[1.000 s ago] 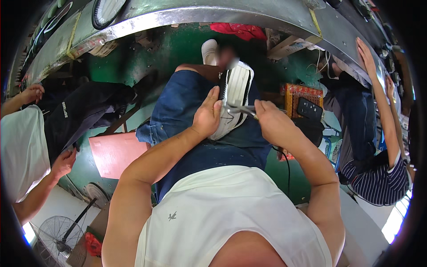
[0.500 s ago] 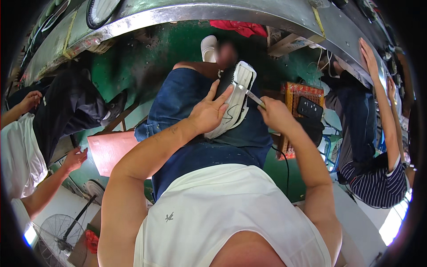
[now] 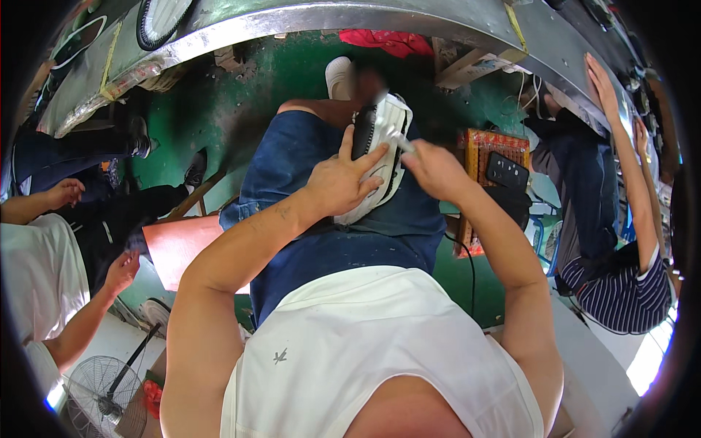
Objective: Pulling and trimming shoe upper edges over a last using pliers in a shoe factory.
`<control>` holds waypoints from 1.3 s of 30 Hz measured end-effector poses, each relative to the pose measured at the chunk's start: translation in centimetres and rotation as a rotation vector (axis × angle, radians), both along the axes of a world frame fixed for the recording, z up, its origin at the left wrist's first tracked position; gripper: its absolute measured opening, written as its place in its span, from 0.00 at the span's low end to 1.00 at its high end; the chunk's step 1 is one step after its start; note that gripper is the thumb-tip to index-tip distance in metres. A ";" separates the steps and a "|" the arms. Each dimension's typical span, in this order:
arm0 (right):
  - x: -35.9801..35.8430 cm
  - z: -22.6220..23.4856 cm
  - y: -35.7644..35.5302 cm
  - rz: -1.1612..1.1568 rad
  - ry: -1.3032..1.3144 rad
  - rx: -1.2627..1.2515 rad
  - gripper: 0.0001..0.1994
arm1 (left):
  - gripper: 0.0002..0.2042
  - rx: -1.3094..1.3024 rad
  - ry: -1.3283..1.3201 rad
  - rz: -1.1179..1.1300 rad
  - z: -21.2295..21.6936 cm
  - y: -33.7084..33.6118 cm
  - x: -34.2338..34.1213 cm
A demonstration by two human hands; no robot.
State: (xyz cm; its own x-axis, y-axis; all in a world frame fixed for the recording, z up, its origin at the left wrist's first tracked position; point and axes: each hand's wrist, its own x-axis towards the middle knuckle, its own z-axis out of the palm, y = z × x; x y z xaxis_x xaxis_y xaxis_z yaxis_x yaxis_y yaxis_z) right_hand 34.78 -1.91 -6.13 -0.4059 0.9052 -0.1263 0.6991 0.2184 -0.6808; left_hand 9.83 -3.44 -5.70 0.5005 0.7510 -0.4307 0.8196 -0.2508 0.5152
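On my raised thigh lies a long white sole-shaped piece [image 3: 395, 117] with a black toothed edge, probably a shoe sole. My left hand [image 3: 342, 175] holds it at its near left part, with fingers spread across the surface and one stretched along the black side. My right hand [image 3: 434, 169] is closed round the handle of a slim metal tool [image 3: 401, 141]. The tool's tip is at the white piece's right side; motion smears it, so its exact kind is not plain.
A metal-edged workbench [image 3: 307, 23] curves across the far side. On the right, a black phone [image 3: 507, 169] lies on an orange-patterned crate [image 3: 478, 155]. A pink board [image 3: 181, 247] and a fan [image 3: 102, 390] are at left. People sit on both sides.
My right hand and the tool have moved up and left, closer along the white piece. At left, the neighbouring person's legs have shifted. My left hand keeps its hold.
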 end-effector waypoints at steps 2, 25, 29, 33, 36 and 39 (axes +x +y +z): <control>0.1 -0.6 -0.8 0.055 -0.184 -0.160 0.20 | 0.33 0.035 -0.241 0.145 -2.3 -1.6 -1.0; 2.1 -2.6 -10.3 -0.646 0.783 -0.681 0.23 | 0.33 0.104 -0.887 0.362 10.1 3.5 -4.4; 2.8 -4.0 -11.8 -0.591 0.727 -0.621 0.24 | 0.21 0.104 -1.073 0.306 10.9 7.4 -0.9; 2.0 -2.8 -11.1 -0.536 0.608 -0.600 0.18 | 0.20 -0.090 -0.558 0.452 3.8 10.8 0.7; 2.5 -1.1 -11.1 -0.387 0.422 -0.503 0.13 | 0.28 -0.425 -0.849 0.315 -1.9 6.5 0.0; 2.3 1.3 -10.9 -0.268 0.284 -0.397 0.12 | 0.28 -0.267 -0.855 0.467 -1.4 1.3 -0.7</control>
State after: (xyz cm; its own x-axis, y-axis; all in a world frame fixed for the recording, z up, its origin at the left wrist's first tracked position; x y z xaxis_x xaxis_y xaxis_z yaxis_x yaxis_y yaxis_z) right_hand 37.10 -12.83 -4.85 -0.2358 0.8867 -0.3976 0.4717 -0.2533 -0.8446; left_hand 9.14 -2.16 -7.06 0.4007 0.8821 -0.2475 0.1356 0.2101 0.9682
